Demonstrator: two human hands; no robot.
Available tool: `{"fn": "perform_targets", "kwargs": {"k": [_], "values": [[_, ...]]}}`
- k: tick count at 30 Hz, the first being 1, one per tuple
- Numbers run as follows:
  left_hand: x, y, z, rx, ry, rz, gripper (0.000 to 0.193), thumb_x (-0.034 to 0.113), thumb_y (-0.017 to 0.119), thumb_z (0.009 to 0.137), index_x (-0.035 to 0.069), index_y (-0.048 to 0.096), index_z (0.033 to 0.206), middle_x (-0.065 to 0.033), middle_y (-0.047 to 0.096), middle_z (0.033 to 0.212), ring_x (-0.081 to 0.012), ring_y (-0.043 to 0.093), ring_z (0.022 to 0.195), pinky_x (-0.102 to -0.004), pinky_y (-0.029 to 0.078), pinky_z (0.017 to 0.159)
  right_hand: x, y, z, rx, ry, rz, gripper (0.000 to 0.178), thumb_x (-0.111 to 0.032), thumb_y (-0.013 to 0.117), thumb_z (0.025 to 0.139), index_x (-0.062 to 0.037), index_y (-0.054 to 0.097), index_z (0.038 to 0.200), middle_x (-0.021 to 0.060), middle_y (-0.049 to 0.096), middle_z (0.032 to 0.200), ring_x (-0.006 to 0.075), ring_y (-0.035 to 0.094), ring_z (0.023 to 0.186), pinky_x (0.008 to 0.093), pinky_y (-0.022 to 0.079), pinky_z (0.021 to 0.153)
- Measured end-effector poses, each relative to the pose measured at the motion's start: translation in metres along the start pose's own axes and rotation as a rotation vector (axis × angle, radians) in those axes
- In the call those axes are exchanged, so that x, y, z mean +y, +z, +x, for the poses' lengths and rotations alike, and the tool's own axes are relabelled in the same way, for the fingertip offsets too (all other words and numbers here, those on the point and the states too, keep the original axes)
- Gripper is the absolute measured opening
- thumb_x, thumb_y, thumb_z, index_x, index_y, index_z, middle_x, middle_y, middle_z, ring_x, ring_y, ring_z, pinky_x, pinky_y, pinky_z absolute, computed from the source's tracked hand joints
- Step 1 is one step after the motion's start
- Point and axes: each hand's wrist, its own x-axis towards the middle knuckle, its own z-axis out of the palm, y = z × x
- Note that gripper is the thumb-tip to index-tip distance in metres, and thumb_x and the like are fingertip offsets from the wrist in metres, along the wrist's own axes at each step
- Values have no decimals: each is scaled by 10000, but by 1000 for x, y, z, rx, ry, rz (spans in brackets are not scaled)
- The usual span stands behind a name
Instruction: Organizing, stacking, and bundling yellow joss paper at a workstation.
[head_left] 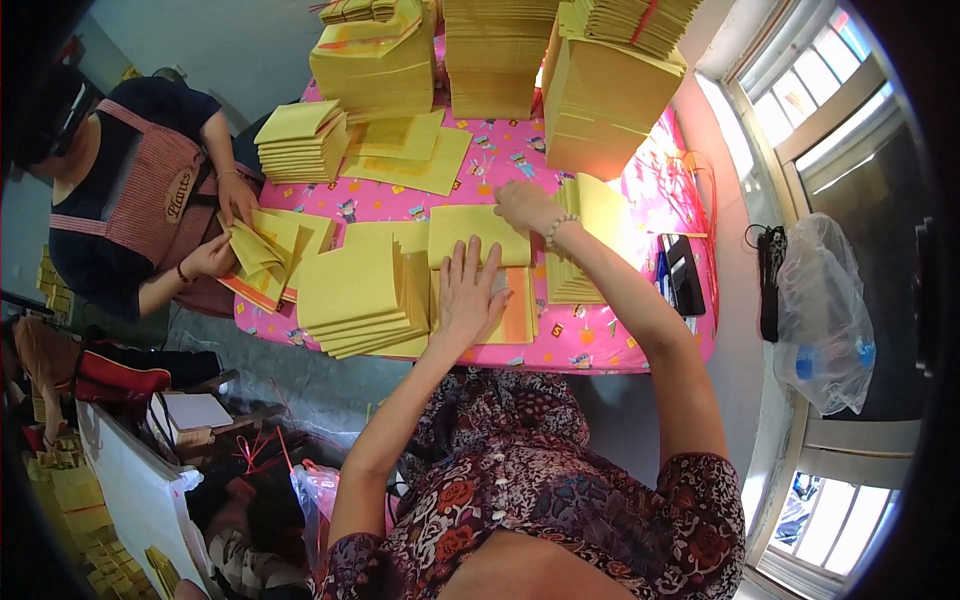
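Clear bag: see-through plastic bag (828,315) hanging at 3 o'clock by the window; a blue patch shows through it, can't tell what it is.
Pink bag: pinkish plastic bag (318,490) at 7 o'clock below the table; contents unreadable.
Yellow flap: paper flap (478,233) at 12 o'clock, just above view centre, under the left fingers. Long axis 9-to-3; no distinct head end.
Panel: orange-and-silver paper panel (517,305) directly at 6 o'clock of the flap; can't tell if same sheet.
Left hand: left hand (470,297) flat, fingers slightly spread toward 12, palm down on the paper, nothing gripped.
Right hand: right hand (528,208) at the flap's 1 o'clock corner, fingers curled, pointing about 10; tips hidden, can't make out whether they pinch paper.
Left pile: folded yellow packets (362,295), 9 o'clock of left hand, fanned.
Right pile: yellow paper stack (598,225), 3 o'clock of flap, long axis near 12-to-6.
Phone: black phone (683,275) at 3 o'clock, long axis roughly 12-to-6.
Co-worker: person (150,190) between 9 and 10, both hands on folded yellow paper (262,250).
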Motion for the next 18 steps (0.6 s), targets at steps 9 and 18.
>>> {"fn": "perform_targets", "kwargs": {"k": [9,18], "values": [[-2,2,1,-22,-9,-8,715,408,569,900,109,312,1496,-222,253,1530,-428,231,1396,-555,181,1126,-3,-7,20,-44,-131,94,321,-283,637,838,-58,636,1067,153,660,1062,327,616,1041,432,493,880],[-2,5,3,-20,-22,-33,720,390,577,898,100,307,1499,-246,243,1529,-452,215,1400,-570,171,1127,-9,0,28,-114,-154,176,325,-189,699,769,-63,657,1065,121,673,1066,294,621,1029,406,490,880]]}}
